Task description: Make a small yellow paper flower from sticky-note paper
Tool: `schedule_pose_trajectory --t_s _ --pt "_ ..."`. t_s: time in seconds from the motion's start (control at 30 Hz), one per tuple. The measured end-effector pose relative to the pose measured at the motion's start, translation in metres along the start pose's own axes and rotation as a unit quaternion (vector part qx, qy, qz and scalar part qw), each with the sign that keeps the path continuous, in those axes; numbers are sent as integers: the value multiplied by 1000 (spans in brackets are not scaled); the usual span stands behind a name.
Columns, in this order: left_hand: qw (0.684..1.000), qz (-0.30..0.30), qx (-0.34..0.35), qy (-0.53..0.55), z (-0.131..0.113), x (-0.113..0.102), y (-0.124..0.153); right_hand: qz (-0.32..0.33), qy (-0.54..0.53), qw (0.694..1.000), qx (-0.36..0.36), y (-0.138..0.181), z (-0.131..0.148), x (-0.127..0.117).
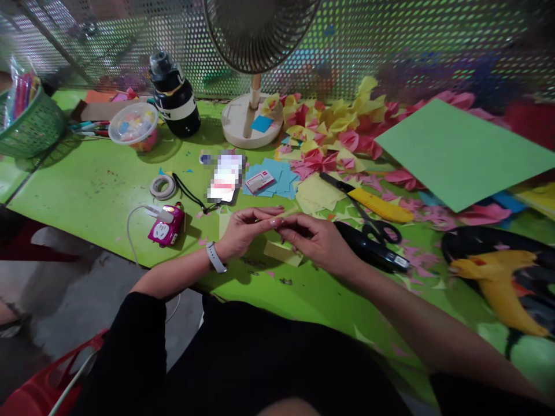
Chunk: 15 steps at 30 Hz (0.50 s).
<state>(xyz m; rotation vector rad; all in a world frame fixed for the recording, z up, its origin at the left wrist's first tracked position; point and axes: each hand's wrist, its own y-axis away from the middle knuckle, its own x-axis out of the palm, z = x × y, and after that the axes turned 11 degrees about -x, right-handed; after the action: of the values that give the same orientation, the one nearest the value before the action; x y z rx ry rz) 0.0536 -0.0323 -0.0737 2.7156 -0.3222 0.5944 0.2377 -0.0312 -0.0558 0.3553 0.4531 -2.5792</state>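
Observation:
My left hand [247,231], with a pale band on its wrist, meets my right hand [323,240] above the front part of the green table. Their fingertips pinch a small piece of yellow paper [289,213], mostly covered by the fingers. Below them a yellow paper slip [284,254] lies on the table. Just right of my right hand is a black stapler [377,251], with scissors [381,232] behind it. A yellow-handled cutter knife [377,203] lies beyond. Yellow paper squares [318,193] and blue paper squares [280,173] are stacked past my fingertips.
A fan [251,130], a black bottle [176,98] and a plastic tub [134,124] stand at the back. Tape [163,187], a pink power adapter [167,225] and a phone [228,173] lie left. Folded paper pieces [347,124], green sheet [463,153] and yellow glue gun [498,277] occupy the right.

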Motion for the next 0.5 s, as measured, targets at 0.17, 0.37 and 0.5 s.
schedule_pose_trajectory --t_s 0.17,0.37,0.5 --pt "1000 5 14 -6 2 -1 0 9 -15 1000 12 1 -2 1" --pt "999 17 -32 -24 3 -4 -2 63 -42 997 33 -2 -5 -9" --pt "999 4 -33 -7 3 -3 -2 68 -80 991 81 -1 -4 -6"
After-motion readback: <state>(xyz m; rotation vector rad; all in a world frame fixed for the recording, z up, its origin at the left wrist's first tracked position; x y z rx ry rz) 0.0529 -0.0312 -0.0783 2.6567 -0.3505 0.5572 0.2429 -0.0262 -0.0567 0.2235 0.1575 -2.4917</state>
